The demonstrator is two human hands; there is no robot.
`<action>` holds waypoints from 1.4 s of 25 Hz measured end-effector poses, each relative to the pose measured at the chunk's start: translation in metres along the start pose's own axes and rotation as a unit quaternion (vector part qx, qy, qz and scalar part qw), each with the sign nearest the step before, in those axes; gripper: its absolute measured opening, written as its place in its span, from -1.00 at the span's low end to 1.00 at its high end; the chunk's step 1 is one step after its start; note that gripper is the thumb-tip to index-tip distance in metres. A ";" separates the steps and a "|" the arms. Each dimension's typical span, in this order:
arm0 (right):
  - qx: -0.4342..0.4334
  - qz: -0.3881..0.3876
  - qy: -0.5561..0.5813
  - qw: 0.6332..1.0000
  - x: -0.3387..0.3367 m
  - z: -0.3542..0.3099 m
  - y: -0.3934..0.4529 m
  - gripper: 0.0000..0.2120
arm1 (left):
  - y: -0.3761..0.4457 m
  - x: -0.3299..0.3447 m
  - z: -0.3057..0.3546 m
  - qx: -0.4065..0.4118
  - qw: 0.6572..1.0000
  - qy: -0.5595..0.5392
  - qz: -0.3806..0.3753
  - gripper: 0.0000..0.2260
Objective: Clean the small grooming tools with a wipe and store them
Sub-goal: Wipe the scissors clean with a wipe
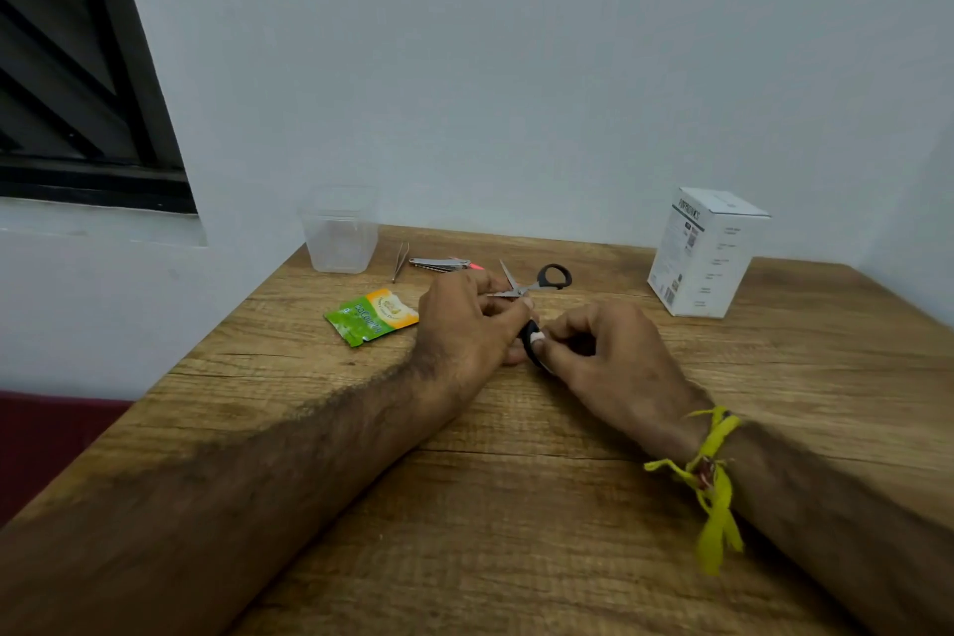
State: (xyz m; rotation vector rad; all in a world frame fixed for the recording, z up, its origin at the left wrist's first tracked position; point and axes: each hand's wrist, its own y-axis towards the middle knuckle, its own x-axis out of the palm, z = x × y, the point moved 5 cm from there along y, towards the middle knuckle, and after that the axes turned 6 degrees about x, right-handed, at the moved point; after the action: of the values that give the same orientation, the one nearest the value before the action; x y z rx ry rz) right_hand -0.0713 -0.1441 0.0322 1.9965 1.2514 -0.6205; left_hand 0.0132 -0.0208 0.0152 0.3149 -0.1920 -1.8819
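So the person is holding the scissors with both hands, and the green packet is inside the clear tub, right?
Not quite. The head view shows the green packet lying flat on the wooden table, in front of the clear tub, not inside it. The rest is right: the left hand and the right hand both hold the open scissors.

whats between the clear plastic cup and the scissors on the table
In the head view, tweezers and then a nail clipper lie between the clear cup and the scissors.
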 end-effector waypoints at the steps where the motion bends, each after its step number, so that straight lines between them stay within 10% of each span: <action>1: -0.010 -0.013 -0.017 1.000 -0.002 -0.002 -0.002 -0.89 | 0.000 0.001 -0.001 -0.003 1.000 0.002 -0.002 -0.81; 17: -0.142 -0.006 -0.096 0.985 0.000 -0.009 0.002 -0.92 | 0.013 -0.004 0.002 0.068 0.993 0.092 0.025 -0.87; 26: -0.371 -0.037 -0.363 0.854 0.001 -0.029 -0.005 -0.82 | 0.018 -0.003 0.000 0.053 0.993 0.081 -0.062 -0.86; 35: -0.446 0.011 -0.375 0.813 0.000 -0.029 -0.008 -0.85 | 0.015 -0.001 0.001 0.015 0.992 0.059 -0.112 -0.81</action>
State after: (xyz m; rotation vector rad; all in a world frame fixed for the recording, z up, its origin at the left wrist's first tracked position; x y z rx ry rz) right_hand -0.0775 -0.1197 0.0489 0.8267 0.7715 -0.5645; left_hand 0.0269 -0.0245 0.0207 0.4827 -0.1081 -2.0762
